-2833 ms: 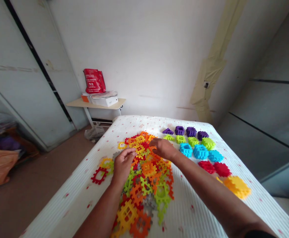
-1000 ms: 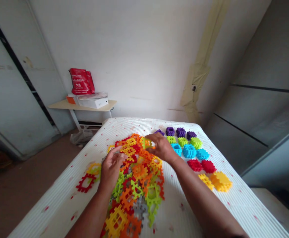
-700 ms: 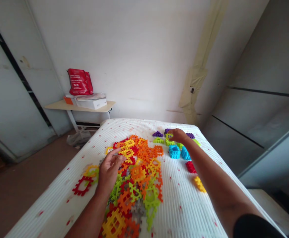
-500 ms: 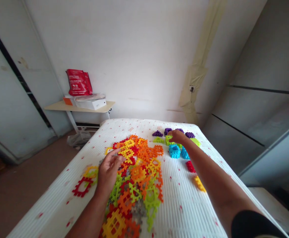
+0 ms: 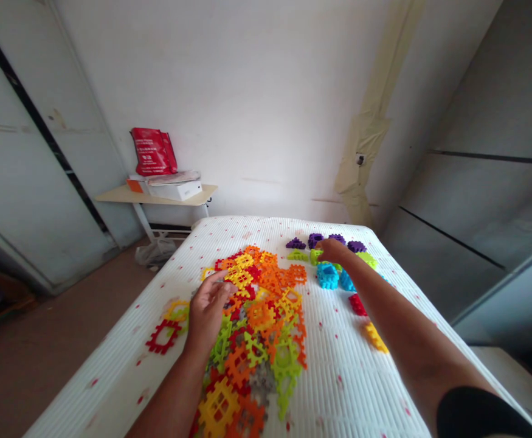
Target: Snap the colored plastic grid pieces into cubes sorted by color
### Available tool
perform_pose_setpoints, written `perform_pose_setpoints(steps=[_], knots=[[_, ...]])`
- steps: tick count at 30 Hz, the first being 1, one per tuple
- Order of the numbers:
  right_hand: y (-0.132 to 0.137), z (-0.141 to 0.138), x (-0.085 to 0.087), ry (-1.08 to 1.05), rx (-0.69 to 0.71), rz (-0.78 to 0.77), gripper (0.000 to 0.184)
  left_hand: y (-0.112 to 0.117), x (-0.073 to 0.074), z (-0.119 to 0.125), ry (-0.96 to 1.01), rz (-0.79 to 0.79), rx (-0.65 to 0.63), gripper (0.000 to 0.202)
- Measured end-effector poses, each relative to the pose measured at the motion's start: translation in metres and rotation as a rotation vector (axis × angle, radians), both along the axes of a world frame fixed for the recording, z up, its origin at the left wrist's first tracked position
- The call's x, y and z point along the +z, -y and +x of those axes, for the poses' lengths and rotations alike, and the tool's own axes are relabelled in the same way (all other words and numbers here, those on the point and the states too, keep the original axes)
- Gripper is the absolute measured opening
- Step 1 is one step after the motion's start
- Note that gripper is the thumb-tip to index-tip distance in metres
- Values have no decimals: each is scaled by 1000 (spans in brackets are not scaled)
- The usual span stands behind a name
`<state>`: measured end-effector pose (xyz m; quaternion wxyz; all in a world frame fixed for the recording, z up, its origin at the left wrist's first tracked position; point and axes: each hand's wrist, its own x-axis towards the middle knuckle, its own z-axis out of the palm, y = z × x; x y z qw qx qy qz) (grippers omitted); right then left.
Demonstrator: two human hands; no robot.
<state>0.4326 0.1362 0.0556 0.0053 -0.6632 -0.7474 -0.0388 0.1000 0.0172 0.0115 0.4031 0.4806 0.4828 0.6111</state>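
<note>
- Covering part of lime stack (image 5: pixel 314 257): right hand (image 5: pixel 333 250), fingers bent; can't tell opening or hold.
- Left hand (image 5: pixel 207 303): fingers loosely curled, thumb apart, nothing visibly held, by mixed pile (image 5: pixel 261 315).
- Lime stack sits between purple stack (image 5: pixel 315 240) and blue stack (image 5: pixel 328 277).

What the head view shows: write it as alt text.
A person's right hand is at a stack of green notched pieces, among rows sorted by colour; the left hand is loosely curled at a jumbled, multicoloured pile on a white, red-spotted cover. Behind, a red bag sits on boxes.
</note>
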Motion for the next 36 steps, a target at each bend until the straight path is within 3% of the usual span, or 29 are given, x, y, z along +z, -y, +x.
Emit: perform_pose_setpoints(steps=[4, 6, 9, 12, 17, 22, 28, 31, 36], knots=[[6, -1, 17, -53, 41, 43, 32, -4, 7, -1, 202, 42, 18, 40], [16, -8, 25, -118, 80, 174, 30, -9, 12, -2, 318, 55, 15, 38], [52, -33, 29, -248, 282, 305, 28, -21, 22, -6, 443, 88, 24, 30], [108, -68, 15, -343, 520, 344, 22, -33, 32, -10, 495, 123, 24, 26], [186, -97, -36, -384, 751, 376, 26, -47, 52, -18, 443, 147, 24, 23], [210, -83, -69, -407, 825, 451, 23, -48, 62, -34, 145, 165, 138, 23], [206, -77, -74, -403, 797, 504, 19, -13, 45, -55, -779, -98, -52, 18], [204, -80, -75, -411, 806, 501, 20, 10, 34, -53, -1126, -240, -65, 22], [204, -83, -76, -380, 813, 494, 22, 26, 20, -41, -1179, -251, 12, 18]])
